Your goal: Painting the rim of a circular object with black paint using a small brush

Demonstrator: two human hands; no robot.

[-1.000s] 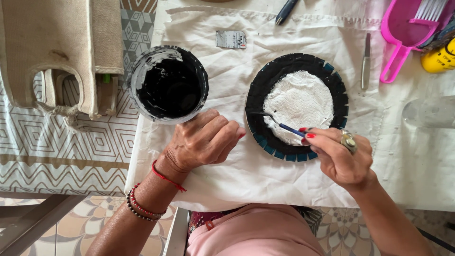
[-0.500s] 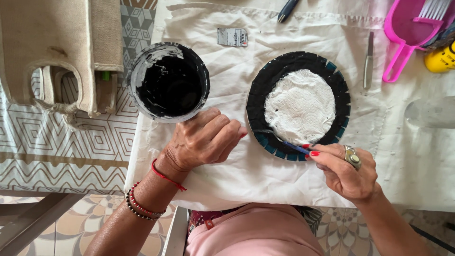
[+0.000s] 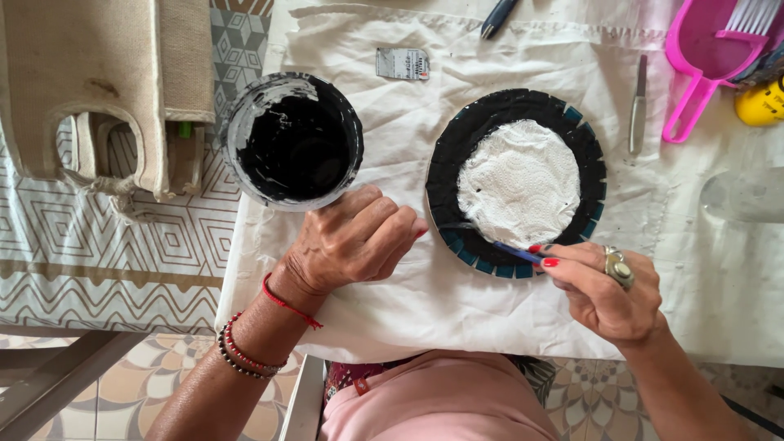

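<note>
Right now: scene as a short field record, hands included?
left hand: left hand rests palm down on the white cloth, beside the paint tub, holding nothing
right hand: right hand pinches a thin brush in its fingers
brush tip: on the lower left rim of the round plate
plate: rim mostly black, some teal sections at the lower edge; centre white, textured
paint tub: tub of black paint, open, upper left of the cloth
nearby: pink scoop, metal tool, beige bag
</note>
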